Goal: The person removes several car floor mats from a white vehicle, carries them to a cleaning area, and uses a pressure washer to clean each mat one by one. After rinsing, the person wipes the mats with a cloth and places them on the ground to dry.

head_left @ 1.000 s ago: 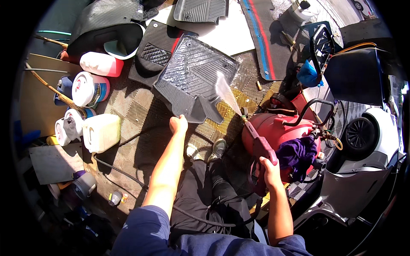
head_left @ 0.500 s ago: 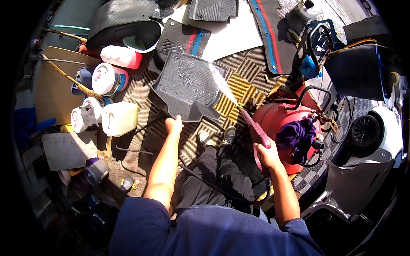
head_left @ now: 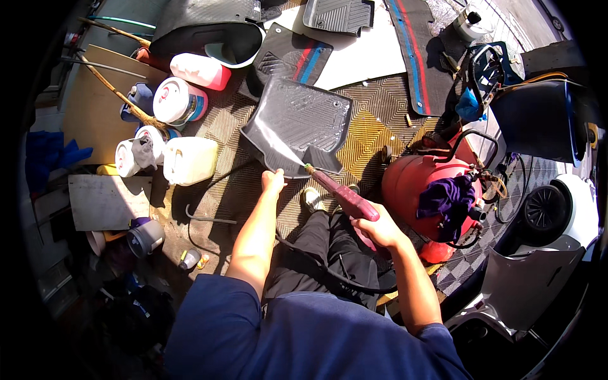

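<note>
The left hand (head_left: 273,182) pinches the near edge of the grey car mat (head_left: 297,123), tipped up on the patterned floor (head_left: 373,136) — the right hand (head_left: 379,229) is wrapped around the red spray wand (head_left: 341,195), pointing up-left at the mat's near edge

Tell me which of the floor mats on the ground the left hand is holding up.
The plain dark grey ribbed rubber mat, tilted up by the left hand at its near edge; the others lie farther off, untouched.
</note>
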The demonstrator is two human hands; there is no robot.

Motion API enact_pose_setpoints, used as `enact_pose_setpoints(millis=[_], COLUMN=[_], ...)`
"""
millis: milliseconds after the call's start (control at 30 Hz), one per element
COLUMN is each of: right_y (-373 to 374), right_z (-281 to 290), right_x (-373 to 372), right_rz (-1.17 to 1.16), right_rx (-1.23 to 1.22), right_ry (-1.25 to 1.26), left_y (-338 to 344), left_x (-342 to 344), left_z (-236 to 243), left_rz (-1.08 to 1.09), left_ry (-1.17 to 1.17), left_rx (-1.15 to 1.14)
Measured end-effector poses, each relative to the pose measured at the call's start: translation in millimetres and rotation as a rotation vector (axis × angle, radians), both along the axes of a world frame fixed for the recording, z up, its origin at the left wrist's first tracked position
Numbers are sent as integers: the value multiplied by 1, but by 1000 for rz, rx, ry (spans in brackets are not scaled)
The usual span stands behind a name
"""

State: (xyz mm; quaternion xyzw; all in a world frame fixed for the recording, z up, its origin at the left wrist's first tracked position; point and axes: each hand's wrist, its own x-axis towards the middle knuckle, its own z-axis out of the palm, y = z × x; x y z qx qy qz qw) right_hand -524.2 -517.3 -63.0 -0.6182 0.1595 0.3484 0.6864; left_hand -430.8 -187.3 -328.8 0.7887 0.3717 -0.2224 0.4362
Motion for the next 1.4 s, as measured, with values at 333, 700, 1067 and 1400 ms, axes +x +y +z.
enact_pose_setpoints(millis=[333,700,1067,1400], right_y=[32,47,50,26], right_z=[13,-1,-39,-73], right_x=[19,4,-7,-29], right_rz=[156,231,317,65], right_rx=[4,10,-217,-254], right_ry=[-63,-56,99,170], left_y=[64,61,56,43], left_x=[-21,-40,-36,-44], left_z=[-44,-16,33,24], left_rz=[-78,-42,-122,206], left_ry=[-58,-12,85,29], left_rx=[163,160,298,-39])
